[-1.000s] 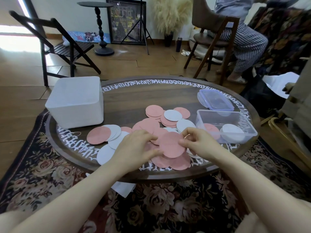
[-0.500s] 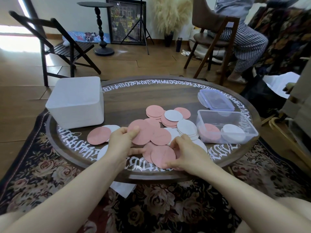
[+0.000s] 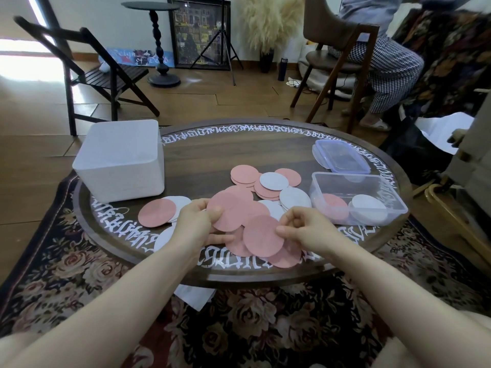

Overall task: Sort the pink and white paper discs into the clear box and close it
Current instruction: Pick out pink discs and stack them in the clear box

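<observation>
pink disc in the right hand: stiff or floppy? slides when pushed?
The pink disc pinched by the right hand stays flat, so probably fairly stiff card. It looks thin and probably light. The overlapping discs on the smooth table suggest it slides easily.

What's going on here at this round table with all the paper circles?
A person is sorting paper discs. The left hand pinches a pink disc and the right hand pinches another pink disc, both near the table's front edge. The clear box on the right is open, with a pink pile and a white pile inside, and its lid lies behind it. Many discs are still loose on the table.
</observation>
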